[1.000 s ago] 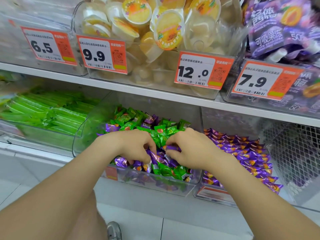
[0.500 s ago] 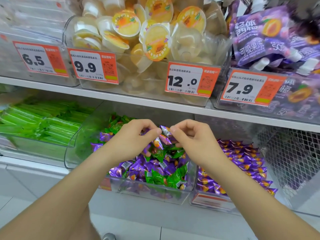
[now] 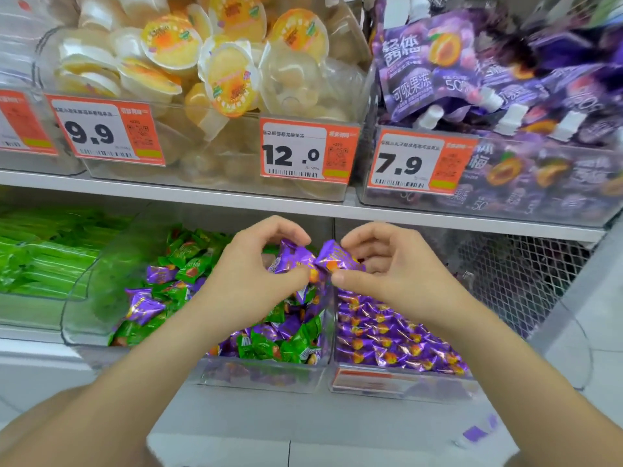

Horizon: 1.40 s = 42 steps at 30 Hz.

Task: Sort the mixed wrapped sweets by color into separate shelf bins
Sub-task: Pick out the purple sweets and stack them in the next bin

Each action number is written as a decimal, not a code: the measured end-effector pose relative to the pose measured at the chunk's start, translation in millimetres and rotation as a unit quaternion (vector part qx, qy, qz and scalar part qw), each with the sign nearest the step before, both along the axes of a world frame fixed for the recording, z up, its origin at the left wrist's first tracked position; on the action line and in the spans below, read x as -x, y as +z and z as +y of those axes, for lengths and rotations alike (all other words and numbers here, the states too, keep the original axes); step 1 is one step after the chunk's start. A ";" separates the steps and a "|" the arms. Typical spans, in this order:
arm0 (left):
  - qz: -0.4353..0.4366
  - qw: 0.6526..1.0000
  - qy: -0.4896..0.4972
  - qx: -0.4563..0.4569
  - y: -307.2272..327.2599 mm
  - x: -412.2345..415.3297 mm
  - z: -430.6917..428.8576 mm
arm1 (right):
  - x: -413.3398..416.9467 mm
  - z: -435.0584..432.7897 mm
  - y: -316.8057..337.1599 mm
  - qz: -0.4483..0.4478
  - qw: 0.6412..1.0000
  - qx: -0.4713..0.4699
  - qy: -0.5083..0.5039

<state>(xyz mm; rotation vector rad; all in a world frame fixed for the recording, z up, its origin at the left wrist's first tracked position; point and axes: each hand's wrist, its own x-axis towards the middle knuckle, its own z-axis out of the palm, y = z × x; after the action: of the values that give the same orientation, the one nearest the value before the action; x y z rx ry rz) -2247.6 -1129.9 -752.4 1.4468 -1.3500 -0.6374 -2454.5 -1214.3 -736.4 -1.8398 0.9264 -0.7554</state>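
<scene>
**Item:** purple sweets (image 3: 305,259), a small cluster in foil wrappers, count unclear. Held in the air between both hands, above the wall where the mixed bin (image 3: 263,377) meets the purple bin (image 3: 397,382).

**Hold:** left hand (image 3: 253,278) and right hand (image 3: 384,278) both have curled fingers (image 3: 296,276), with thumb and forefinger pinching the wrappers from opposite sides.

**Step in hand (judged):** carrying the picked purples to the purple bin on the right.

**Handling:**
- Keep both pinches closed until the cluster is fully past the dividing wall.
- Lower it close to the pile before letting go, since the slick foil could slide back over the wall.
- Check that no green sweets (image 3: 188,269) cling to the cluster.

**Surroundings:**
- The mixed bin holds green and purple pieces together.
- A bin of green sticks (image 3: 43,264) stands to the left.
- Jelly cups (image 3: 232,82) and price tags (image 3: 308,151) sit on the shelf above.

**Change:** 1.0 s ago both hands were buried in the mixed pile. 0.5 s ago they had lifted with a piece pinched above that bin. Now they sit higher and further right, at the divider.
</scene>
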 end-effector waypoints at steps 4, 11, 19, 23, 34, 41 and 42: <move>-0.047 0.996 -0.043 0.057 -0.8 25.4 -2.8 | 34.9 -2.8 4.0 -0.054 0.992 -0.110 0.042; -0.168 0.972 -0.089 0.139 -3.8 78.9 -10.4 | 102.6 -11.0 6.3 -0.105 0.971 -0.208 0.056; -0.236 0.950 -0.172 0.109 -24.8 125.4 -25.8 | 186.4 -41.3 -27.0 0.373 0.917 0.140 -0.033; -0.255 0.944 -0.193 0.083 -35.9 141.0 -32.0 | 204.3 -50.6 -42.9 0.431 0.891 0.139 0.000; -0.274 0.939 -0.201 0.048 -44.8 151.0 -32.8 | 196.5 -58.6 -62.3 0.485 0.864 0.133 0.030; -0.270 0.940 -0.205 0.040 -46.7 151.6 -31.4 | 186.1 -53.3 -58.6 0.484 0.866 0.117 0.036; -0.270 0.940 -0.206 0.039 -46.8 151.4 -31.2 | 185.7 -52.9 -58.1 0.487 0.865 0.114 0.033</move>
<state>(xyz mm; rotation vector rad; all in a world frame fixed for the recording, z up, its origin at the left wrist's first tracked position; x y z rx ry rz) -2399.0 -1161.1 -799.2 1.3315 -2.1206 -0.4495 -2640.2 -1267.2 -794.4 -2.4872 1.4116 0.2026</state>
